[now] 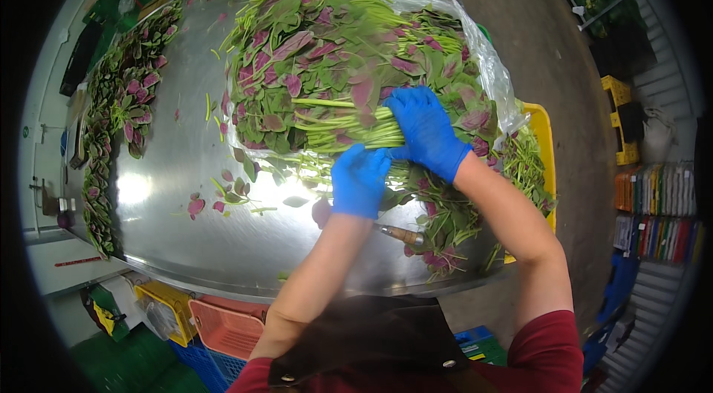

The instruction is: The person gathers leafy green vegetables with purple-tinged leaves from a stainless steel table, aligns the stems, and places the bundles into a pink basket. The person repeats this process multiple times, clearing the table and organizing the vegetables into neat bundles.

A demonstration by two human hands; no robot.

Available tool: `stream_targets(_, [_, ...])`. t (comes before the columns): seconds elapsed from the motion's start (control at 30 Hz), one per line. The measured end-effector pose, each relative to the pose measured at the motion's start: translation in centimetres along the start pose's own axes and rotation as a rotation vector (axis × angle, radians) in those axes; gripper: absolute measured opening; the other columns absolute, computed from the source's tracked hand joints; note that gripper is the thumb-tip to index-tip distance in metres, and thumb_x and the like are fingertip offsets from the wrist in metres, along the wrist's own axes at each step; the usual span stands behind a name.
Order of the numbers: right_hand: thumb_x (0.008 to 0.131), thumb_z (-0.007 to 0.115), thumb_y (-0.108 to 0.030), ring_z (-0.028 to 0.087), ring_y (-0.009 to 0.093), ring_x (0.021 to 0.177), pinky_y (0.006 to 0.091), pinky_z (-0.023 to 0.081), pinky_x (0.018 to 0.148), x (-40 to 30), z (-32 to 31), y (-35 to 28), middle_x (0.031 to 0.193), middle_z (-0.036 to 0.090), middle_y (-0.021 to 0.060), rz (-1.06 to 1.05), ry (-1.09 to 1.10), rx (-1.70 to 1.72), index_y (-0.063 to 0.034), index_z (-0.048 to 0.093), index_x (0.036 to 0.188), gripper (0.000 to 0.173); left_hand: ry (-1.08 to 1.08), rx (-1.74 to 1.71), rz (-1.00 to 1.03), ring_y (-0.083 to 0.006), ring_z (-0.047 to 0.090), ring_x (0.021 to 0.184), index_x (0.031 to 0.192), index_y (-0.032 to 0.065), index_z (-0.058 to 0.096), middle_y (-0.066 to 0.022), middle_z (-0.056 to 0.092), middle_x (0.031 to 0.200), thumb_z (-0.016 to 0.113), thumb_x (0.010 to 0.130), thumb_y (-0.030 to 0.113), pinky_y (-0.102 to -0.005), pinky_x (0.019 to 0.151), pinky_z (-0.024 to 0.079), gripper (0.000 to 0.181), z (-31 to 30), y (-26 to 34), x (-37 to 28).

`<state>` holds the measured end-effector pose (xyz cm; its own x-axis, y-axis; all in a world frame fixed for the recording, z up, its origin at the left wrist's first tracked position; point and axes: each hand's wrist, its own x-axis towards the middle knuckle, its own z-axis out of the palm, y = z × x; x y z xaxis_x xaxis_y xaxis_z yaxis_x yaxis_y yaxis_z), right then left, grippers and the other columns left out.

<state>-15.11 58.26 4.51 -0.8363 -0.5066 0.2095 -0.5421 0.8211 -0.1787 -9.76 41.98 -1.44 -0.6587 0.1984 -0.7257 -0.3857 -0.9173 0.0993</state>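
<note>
A bunch of leafy amaranth greens (348, 124), its green stems lying crosswise, is in front of me. My right hand (426, 131), in a blue glove, closes over the right part of the stems. My left hand (361, 178), also blue-gloved, touches the bunch's near edge with bent fingers; its grip is not clear. Beneath and beyond is a large heap of red-and-green amaranth leaves (312, 53) on a clear plastic sheet (490, 58). A knife with a wooden handle (409, 235) lies right of my left wrist, its blade partly hidden.
Bunches of amaranth (128, 81) line the left edge of the metal table (189, 181). Loose leaves and stem bits (225, 192) lie scattered on it. A yellow crate (543, 142) with trimmings stands at the right edge. A pink basket (225, 326) sits below the near edge.
</note>
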Motion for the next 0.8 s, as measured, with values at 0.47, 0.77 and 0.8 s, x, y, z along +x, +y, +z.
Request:
stream_targets(0.47, [0.07,0.069,-0.021,0.061,0.034,0.08,0.0427,0.048,0.068,0.0,-1.0,0.9,0.083,0.061,0.0138,-0.106,-0.066,0.069,-0.0108,0.057,0.106,0.039,-0.175,0.19,0.073,-0.0328,0.056,0.11,0.11,0.001,0.057,-0.0163,0.06,0.109,0.056,0.081,0.01,-0.043,0.096,0.044,0.03,-2.8,-1.2,-3.0])
stream_targets(0.77, [0.071,0.07,-0.026,0.063,0.034,0.074,0.0415,0.05,0.062,-2.8,-8.0,-4.4,0.085,0.064,0.015,0.121,-0.04,0.178,-0.012,0.058,0.102,0.036,-0.639,0.582,0.231,-0.028,0.03,0.134,0.141,0.0002,0.021,-0.0153,0.03,0.144,0.063,0.081,0.023,-0.0416,0.113,0.02,0.077,-2.9,-2.3,-6.4])
stream_targets(0.8, [0.071,0.069,-0.023,0.062,0.034,0.072,0.0416,0.049,0.061,-3.6,-7.8,-5.7,0.084,0.063,0.0152,0.128,-0.019,0.165,-0.011,0.058,0.102,0.036,-0.615,0.595,0.288,-0.0288,0.03,0.134,0.142,0.0002,0.022,-0.0157,0.031,0.144,0.062,0.083,0.026,-0.0421,0.113,0.021,0.076,-3.0,-2.0,-6.4])
